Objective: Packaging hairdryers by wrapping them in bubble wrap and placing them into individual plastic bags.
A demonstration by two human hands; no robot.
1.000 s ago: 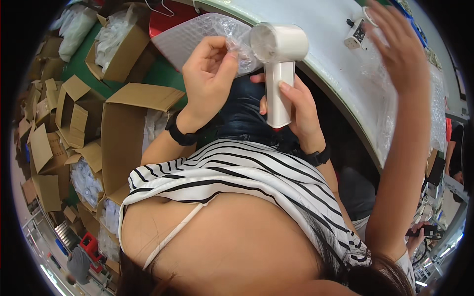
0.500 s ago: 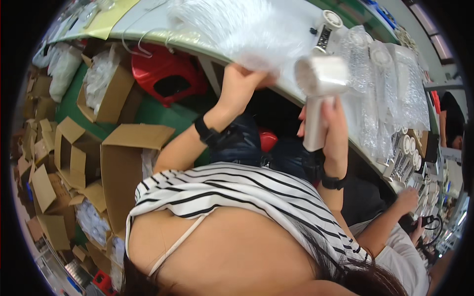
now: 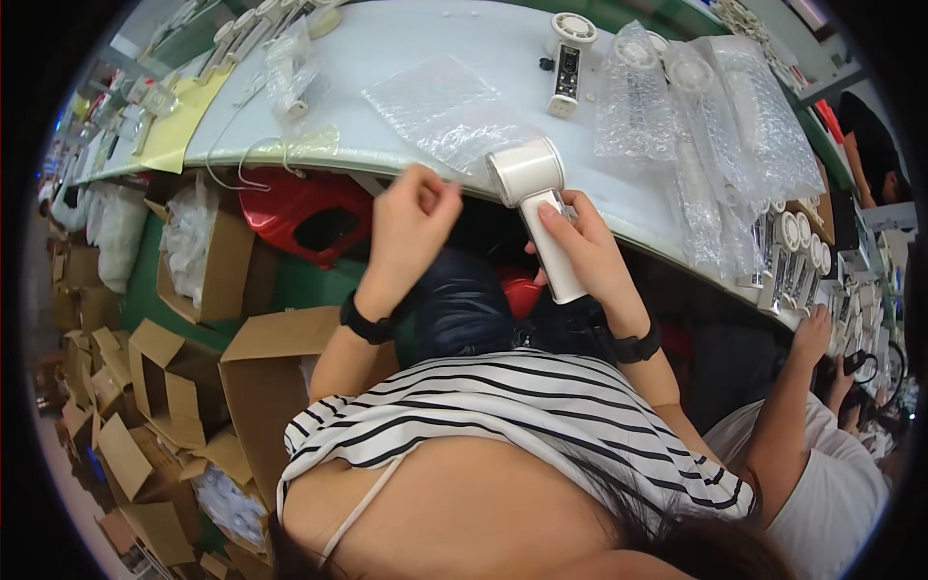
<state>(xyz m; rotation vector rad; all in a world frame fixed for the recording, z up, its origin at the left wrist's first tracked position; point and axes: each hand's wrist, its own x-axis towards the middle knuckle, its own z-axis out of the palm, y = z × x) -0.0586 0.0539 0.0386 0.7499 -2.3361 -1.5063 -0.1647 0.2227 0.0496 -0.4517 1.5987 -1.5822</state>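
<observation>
My right hand (image 3: 588,253) grips the handle of a white handheld fan (image 3: 537,205), its round head up near the table's front edge. My left hand (image 3: 411,224) hovers just left of it with fingers curled and nothing in it. A clear bubble-wrap bag (image 3: 447,109) lies flat on the white table (image 3: 406,39), just beyond both hands. Each wrist wears a black band.
Another white fan (image 3: 565,60) lies on the table beside several bubble-wrapped fans (image 3: 710,126). Open cardboard boxes (image 3: 256,372) and a red stool (image 3: 307,217) stand on the floor to the left. A neighbouring person's arm (image 3: 788,406) reaches in at the right near a row of fans (image 3: 795,253).
The bubble-wrap bag left my left hand and now lies on the table. My left hand has drawn back, and the fan has come down lower in my right hand.
</observation>
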